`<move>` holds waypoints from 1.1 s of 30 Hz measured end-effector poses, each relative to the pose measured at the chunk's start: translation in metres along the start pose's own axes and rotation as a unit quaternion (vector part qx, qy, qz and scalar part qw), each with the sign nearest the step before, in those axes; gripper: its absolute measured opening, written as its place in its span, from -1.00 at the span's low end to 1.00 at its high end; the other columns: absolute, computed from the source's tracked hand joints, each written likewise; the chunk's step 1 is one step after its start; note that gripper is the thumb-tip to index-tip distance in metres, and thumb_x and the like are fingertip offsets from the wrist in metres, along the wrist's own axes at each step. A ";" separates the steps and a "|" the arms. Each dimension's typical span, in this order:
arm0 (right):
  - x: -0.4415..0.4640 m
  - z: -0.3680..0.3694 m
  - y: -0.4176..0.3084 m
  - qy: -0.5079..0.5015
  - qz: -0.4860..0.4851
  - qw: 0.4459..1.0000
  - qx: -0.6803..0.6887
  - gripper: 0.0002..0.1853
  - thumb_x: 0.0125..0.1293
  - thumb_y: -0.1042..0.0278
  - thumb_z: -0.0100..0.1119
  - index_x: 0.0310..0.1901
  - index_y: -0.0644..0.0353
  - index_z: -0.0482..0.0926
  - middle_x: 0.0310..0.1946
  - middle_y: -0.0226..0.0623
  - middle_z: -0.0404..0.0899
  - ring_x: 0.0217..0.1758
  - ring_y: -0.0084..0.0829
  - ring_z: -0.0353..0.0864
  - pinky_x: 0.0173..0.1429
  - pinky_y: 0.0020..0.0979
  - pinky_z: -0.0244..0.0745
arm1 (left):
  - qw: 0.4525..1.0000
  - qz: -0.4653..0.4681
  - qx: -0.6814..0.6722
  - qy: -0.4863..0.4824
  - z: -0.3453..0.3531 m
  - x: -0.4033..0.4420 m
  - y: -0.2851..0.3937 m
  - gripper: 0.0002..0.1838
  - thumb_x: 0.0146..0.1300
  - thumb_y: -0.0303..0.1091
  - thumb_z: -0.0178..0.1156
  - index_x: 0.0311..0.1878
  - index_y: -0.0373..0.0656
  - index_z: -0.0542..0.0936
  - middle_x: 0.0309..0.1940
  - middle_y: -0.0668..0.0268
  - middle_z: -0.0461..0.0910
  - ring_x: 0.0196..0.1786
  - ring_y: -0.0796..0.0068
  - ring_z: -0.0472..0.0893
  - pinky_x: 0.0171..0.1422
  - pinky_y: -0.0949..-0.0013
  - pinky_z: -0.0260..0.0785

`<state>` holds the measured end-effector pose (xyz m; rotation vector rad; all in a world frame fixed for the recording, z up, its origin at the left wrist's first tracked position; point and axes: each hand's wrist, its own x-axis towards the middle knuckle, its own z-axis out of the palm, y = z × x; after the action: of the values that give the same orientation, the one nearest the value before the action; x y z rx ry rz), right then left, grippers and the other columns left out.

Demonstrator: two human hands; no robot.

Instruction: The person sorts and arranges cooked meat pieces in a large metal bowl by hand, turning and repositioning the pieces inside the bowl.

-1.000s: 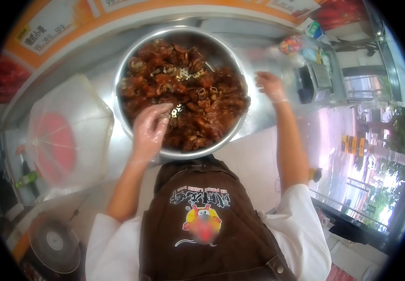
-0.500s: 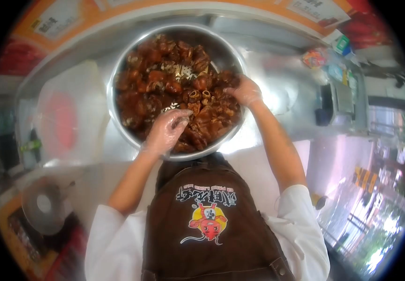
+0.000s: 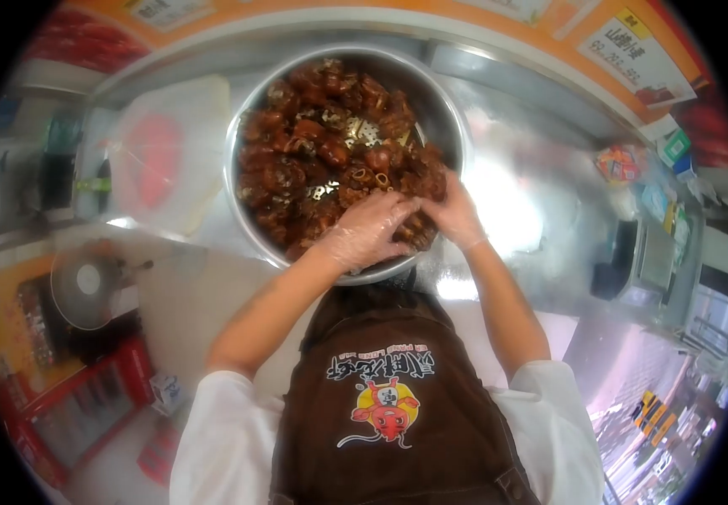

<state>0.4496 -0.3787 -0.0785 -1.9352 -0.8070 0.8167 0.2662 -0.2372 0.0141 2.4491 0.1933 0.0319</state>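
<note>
A large round steel basin (image 3: 233,164) holds dark brown glazed meat pieces (image 3: 309,151), some with bone ends showing. Through gaps between them a perforated metal bottom is visible. Both hands wear clear plastic gloves. My left hand (image 3: 368,227) is at the near right part of the basin, fingers curved over a meat piece (image 3: 415,231). Beside it, my right hand (image 3: 454,212) reaches over the right rim with its fingers bent round the same cluster of meat. The two hands nearly touch at the fingertips.
The basin stands on a shiny metal counter (image 3: 507,185). To the left lies a clear plastic sheet (image 3: 204,160) with a red round patch. Small packets (image 3: 616,164) and a dark scale-like box (image 3: 621,257) are at the right. Orange price signs (image 3: 633,59) line the far edge.
My left hand has moved right across the meat. My right hand came in from outside the basin, and both now close round meat at the near right. The view has shifted.
</note>
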 end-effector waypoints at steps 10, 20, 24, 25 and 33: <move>0.006 -0.038 -0.058 0.058 0.083 0.985 0.136 -0.41 0.31 0.44 0.53 0.29 0.42 0.49 -0.01 -0.17 0.73 0.05 -0.32 0.75 0.18 -0.38 0.70 | 0.989 0.045 -0.071 -0.124 0.001 0.018 -0.027 -0.36 0.13 -0.31 0.57 0.32 -0.11 0.62 0.03 0.13 0.66 0.20 -0.01 0.65 0.41 0.02 0.49; 0.166 -0.053 -0.094 -0.004 0.096 0.984 0.148 -0.44 0.29 0.27 0.47 0.26 0.36 0.60 -0.11 -0.18 0.75 -0.03 -0.31 0.77 -0.14 -0.22 0.70 | 0.947 -0.037 -0.281 -0.154 0.014 0.033 -0.062 -0.53 0.36 -0.25 0.46 0.31 -0.07 0.70 0.15 0.13 0.79 -0.01 0.28 0.79 0.27 0.20 0.58; 0.217 -0.030 -0.037 -0.049 0.125 0.991 0.017 -0.35 0.20 0.16 0.52 0.26 0.38 0.64 -0.06 -0.05 0.79 -0.02 -0.20 0.81 -0.03 -0.17 0.72 | 0.913 -0.066 -0.351 -0.198 0.005 0.037 -0.067 -0.59 0.40 -0.25 0.45 0.27 -0.09 0.71 0.19 0.18 0.78 -0.03 0.32 0.79 0.23 0.21 0.59; 0.227 -0.023 -0.017 -0.031 0.087 0.987 -0.130 -0.32 0.16 0.09 0.53 0.24 0.38 0.66 -0.03 0.01 0.80 0.01 -0.13 0.82 0.05 -0.17 0.71 | 0.916 -0.062 -0.343 -0.201 0.000 0.036 -0.064 -0.59 0.39 -0.25 0.44 0.26 -0.07 0.71 0.16 0.16 0.79 -0.03 0.27 0.79 0.22 0.17 0.59; 0.214 0.020 -0.029 -0.014 0.193 0.929 -0.317 -0.47 0.25 0.03 0.33 0.07 0.32 0.80 0.14 0.15 0.76 0.26 0.11 0.75 0.34 -0.10 0.63 | 0.954 -0.011 -0.250 -0.165 -0.007 0.033 -0.054 -0.55 0.30 -0.26 0.34 0.26 -0.01 0.73 -0.02 0.01 0.77 -0.04 -0.02 0.74 0.22 0.01 0.57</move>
<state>0.5502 -0.1893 -0.1103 -2.7256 -0.7761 0.8819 0.2916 -0.1864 -0.0152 1.9105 0.0537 -0.3008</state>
